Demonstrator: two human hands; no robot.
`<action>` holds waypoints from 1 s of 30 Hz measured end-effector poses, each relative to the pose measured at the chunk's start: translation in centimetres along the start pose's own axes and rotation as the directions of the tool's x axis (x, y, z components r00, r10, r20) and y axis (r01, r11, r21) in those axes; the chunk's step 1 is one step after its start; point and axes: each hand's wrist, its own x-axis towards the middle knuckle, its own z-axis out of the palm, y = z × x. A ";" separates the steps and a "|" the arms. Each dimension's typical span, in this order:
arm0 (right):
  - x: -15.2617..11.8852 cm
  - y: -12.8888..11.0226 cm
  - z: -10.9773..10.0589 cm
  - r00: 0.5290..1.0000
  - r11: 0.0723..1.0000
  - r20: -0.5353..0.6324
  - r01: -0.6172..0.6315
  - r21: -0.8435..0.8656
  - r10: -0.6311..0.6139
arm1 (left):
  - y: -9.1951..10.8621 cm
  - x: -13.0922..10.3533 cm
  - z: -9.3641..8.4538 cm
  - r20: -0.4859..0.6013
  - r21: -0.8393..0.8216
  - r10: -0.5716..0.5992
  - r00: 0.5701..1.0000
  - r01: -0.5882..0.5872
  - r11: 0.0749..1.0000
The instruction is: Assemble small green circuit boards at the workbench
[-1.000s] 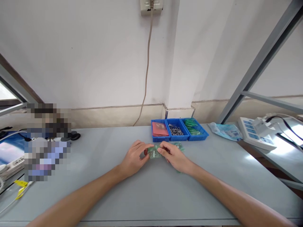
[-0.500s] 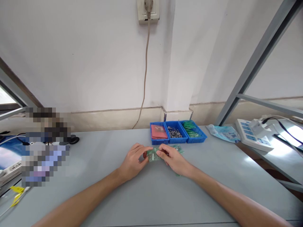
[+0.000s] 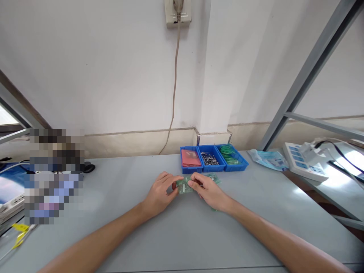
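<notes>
We had the small green packet (image 3: 183,189) between both hands, over the grey table (image 3: 176,235), just in front of the blue bins (image 3: 214,168). Right hand (image 3: 209,189): thumb and fingers pinched its right side. Left hand (image 3: 160,190): thumb and forefinger at its left edge, narrow gap; we couldn't tell if they gripped. Bins held red sheets (image 3: 190,159), metal pieces (image 3: 209,159), green bags (image 3: 227,153).
</notes>
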 end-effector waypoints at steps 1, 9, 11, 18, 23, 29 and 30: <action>0.0 0.0 0.0 1.000 1.000 0.000 0.001 0.001 -0.001 | 0.0 0.0 0.0 0.003 -0.002 -0.002 1.000 0.002 1.000; 0.0 0.2 0.0 1.000 1.000 0.004 0.008 0.000 -0.008 | -0.1 0.1 0.0 -0.003 0.008 0.001 1.000 -0.001 1.000; 0.0 0.2 0.0 1.000 1.000 0.005 0.005 0.006 -0.005 | 0.0 0.2 0.0 -0.003 0.013 0.005 1.000 -0.005 1.000; 0.0 0.2 -0.1 1.000 1.000 0.000 0.000 0.000 0.000 | 0.1 0.2 -0.1 -0.007 0.008 0.003 1.000 -0.003 1.000; 0.0 0.0 -0.1 1.000 1.000 -0.002 -0.001 0.008 0.001 | 0.1 0.2 -0.1 0.000 0.004 -0.012 1.000 0.012 1.000; 0.0 -0.2 -0.1 1.000 1.000 -0.006 -0.007 0.000 0.007 | 0.1 0.2 0.0 0.009 -0.004 -0.025 1.000 0.025 1.000; 0.0 -0.2 -0.1 1.000 1.000 -0.005 -0.011 0.000 0.011 | 0.1 0.2 0.0 0.011 -0.009 -0.031 0.999 0.031 0.999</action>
